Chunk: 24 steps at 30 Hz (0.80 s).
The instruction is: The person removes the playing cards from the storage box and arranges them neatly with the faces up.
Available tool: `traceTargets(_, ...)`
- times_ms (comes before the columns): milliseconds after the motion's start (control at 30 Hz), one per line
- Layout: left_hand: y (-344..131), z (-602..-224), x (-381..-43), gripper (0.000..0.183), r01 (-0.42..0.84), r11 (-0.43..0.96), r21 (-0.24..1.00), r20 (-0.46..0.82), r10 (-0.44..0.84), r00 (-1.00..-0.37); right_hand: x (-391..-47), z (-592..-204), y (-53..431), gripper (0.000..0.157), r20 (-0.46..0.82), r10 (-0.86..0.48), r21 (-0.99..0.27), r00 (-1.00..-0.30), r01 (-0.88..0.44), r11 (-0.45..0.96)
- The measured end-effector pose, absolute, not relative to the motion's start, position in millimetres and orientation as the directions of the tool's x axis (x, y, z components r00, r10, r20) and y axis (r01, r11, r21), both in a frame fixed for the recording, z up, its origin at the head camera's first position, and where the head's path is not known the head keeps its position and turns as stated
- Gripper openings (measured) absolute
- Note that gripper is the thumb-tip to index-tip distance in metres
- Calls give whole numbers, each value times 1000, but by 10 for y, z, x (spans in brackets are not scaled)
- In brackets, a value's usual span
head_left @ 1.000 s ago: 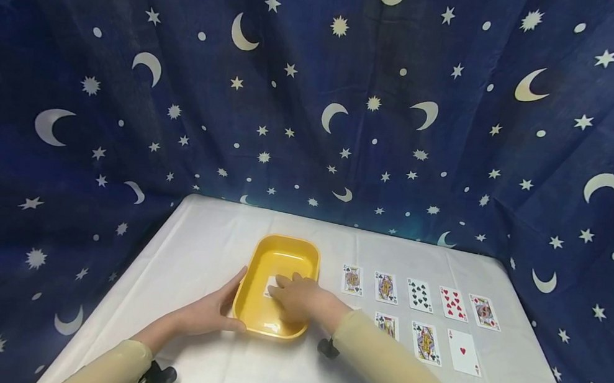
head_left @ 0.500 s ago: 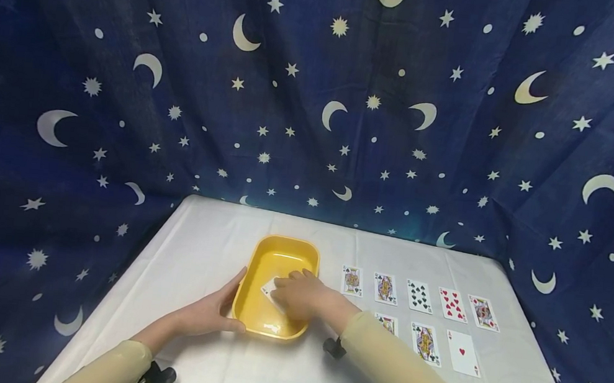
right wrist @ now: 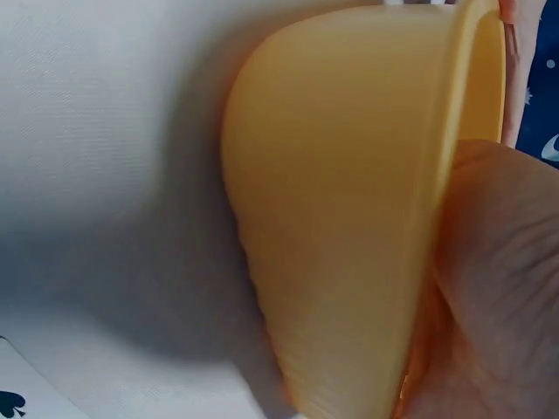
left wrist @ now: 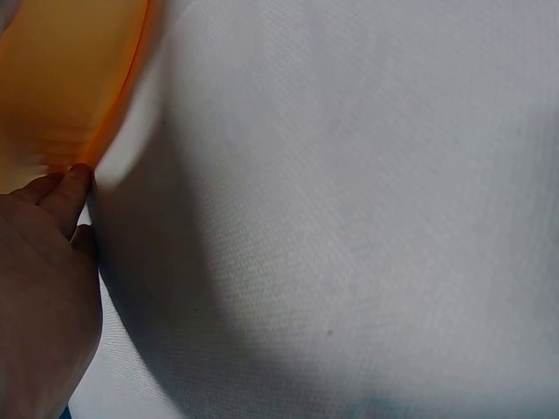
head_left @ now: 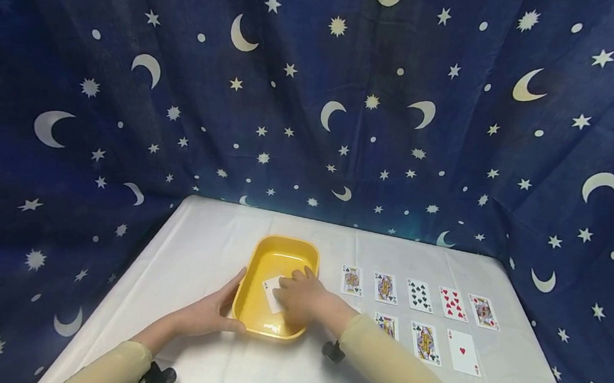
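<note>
A yellow plastic tray (head_left: 284, 264) stands on the white table in the head view. My left hand (head_left: 204, 317) lies against its near left corner, with the thumb along the front end and extended fingers at the left side. In the left wrist view, fingertips touch the orange-yellow wall. My right hand (head_left: 303, 297) reaches over the tray's right rim with bent fingers and holds a white playing card (head_left: 272, 293) inside. The card lies at a slant, partly covered by the hand; its face cannot be read. In the right wrist view, the tray's outer wall (right wrist: 341, 201) hides the fingers.
Face-up cards lie in two rows to the right of the tray, among them a king (head_left: 352, 280), a queen (head_left: 426, 343) and an ace of hearts (head_left: 464, 353). My right forearm covers part of the front row. A dark blue star-and-moon curtain (head_left: 293, 109) surrounds the table.
The card in the tray has turned to a slant and more of it shows. My right hand has shifted slightly to the right. The left hand and tray stay put.
</note>
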<state>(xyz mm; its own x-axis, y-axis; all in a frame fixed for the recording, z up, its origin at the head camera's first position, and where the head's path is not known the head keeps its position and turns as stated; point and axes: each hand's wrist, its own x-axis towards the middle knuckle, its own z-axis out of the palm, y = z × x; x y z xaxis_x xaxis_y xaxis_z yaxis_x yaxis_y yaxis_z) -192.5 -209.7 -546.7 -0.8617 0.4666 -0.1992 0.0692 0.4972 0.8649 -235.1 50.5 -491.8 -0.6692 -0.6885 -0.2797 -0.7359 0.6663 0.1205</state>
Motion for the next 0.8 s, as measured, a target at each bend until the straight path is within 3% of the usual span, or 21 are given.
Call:
traceTargets(133, -2104, -5453, -1910, 125, 57, 498, 865, -209, 461, -863, -2318, -4923, 495, 61, -293, -677, 130, -675, -730, 671)
traceTargets(467, -2097, -5482, -1924, 125, 59, 510, 858, -207, 449, -869, -2600, -4970, 560, 87, -207, -665, -12, -717, -678, 735)
traceTargets(800, -2097, -5491, -1937, 125, 59, 506, 861, -207, 454, -866, -2732, -4988, 564, 86, -222, -661, -59, -717, -666, 743)
